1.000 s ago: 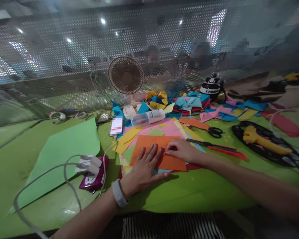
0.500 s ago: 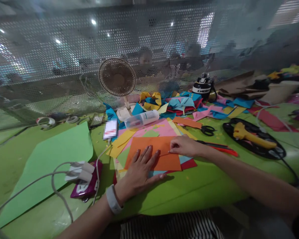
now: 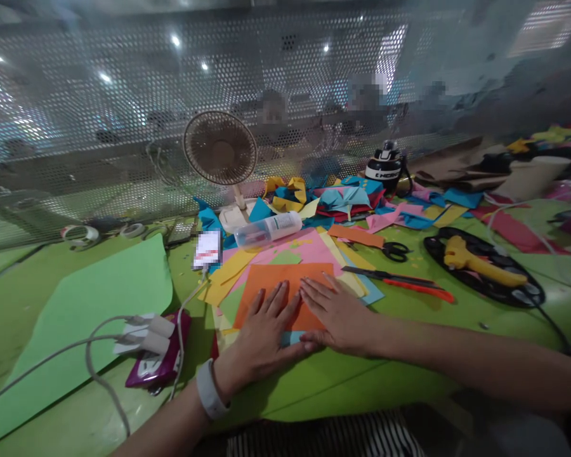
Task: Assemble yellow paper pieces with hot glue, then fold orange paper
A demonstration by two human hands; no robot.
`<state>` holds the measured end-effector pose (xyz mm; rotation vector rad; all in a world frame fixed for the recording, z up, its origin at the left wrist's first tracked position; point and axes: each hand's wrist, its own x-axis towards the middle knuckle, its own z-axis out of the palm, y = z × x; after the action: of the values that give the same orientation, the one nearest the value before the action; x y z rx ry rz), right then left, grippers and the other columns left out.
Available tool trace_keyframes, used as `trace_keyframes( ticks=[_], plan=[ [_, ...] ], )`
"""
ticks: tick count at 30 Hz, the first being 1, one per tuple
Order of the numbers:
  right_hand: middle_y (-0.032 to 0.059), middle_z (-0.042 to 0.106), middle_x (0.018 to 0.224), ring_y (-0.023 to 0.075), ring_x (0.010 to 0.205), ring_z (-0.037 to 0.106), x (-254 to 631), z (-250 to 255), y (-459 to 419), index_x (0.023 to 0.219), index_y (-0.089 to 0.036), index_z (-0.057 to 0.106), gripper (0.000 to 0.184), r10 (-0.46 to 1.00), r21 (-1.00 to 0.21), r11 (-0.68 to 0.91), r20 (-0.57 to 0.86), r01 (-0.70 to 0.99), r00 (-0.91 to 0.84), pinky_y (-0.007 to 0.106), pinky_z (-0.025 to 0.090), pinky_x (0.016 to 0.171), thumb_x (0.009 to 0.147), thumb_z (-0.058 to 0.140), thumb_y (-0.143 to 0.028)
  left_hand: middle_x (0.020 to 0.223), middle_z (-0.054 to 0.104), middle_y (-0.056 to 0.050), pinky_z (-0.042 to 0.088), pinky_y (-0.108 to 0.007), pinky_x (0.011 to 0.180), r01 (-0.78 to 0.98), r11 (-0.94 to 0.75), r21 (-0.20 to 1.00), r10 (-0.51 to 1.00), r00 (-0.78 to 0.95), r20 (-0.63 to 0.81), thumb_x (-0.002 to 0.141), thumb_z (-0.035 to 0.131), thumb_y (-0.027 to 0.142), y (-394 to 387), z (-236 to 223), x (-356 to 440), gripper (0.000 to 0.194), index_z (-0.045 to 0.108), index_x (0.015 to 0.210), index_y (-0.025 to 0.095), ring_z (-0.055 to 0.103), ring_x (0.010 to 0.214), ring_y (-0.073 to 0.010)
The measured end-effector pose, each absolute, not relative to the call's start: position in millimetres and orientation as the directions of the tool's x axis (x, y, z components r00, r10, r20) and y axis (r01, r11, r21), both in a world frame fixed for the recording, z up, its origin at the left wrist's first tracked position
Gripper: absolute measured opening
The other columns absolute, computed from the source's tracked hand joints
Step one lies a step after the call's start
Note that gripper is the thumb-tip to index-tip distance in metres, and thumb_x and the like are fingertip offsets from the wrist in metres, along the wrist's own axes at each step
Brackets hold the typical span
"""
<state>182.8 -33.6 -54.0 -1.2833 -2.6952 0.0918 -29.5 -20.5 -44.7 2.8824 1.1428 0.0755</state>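
An orange sheet of paper (image 3: 266, 279) lies on a stack of coloured papers, with a pink sheet (image 3: 309, 246) showing behind it. My left hand (image 3: 266, 327) rests flat on its left part, fingers spread. Flat on the right part lies my right hand (image 3: 340, 311), fingers stretched out, its thumb close to the left thumb. Neither hand grips anything. To the right of the stack is a utility knife (image 3: 409, 282) with an orange-red handle. Black-handled scissors (image 3: 396, 251) lie beyond it, beside an orange paper strip (image 3: 356, 235).
A yellow glue gun (image 3: 480, 263) sits on a black tray (image 3: 431, 244) at the right. Behind the papers are a clear bottle (image 3: 269, 230), a small fan (image 3: 220, 149) and heaped paper scraps (image 3: 347, 197). At the left lie a green sheet (image 3: 99, 298) and a purple power strip (image 3: 159, 365) with cables.
My right hand has opened from a pinch at the orange sheet's right side and moved down and left to lie flat. The left hand stays on the sheet. The utility knife is uncovered.
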Motion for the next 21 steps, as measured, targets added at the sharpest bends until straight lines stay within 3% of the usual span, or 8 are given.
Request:
trace_keyframes(
  ticks=[21],
  plan=[
    [0.0222,0.028,0.147,0.0316,0.139,0.021,198,-50,-30,0.141,-0.003,0.034,0.087,0.736,-0.074,0.676,0.091,0.733,-0.67,0.054,0.003,0.113,0.087,0.02,-0.07,0.154,0.009,-0.01,0.008,-0.051,0.113,0.681,-0.726,0.099,0.684,0.73,-0.002,0.081,0.029,0.074,-25,-36,-29,0.087,0.008,0.149,0.024,0.007,0.142,-0.0294]
  ],
)
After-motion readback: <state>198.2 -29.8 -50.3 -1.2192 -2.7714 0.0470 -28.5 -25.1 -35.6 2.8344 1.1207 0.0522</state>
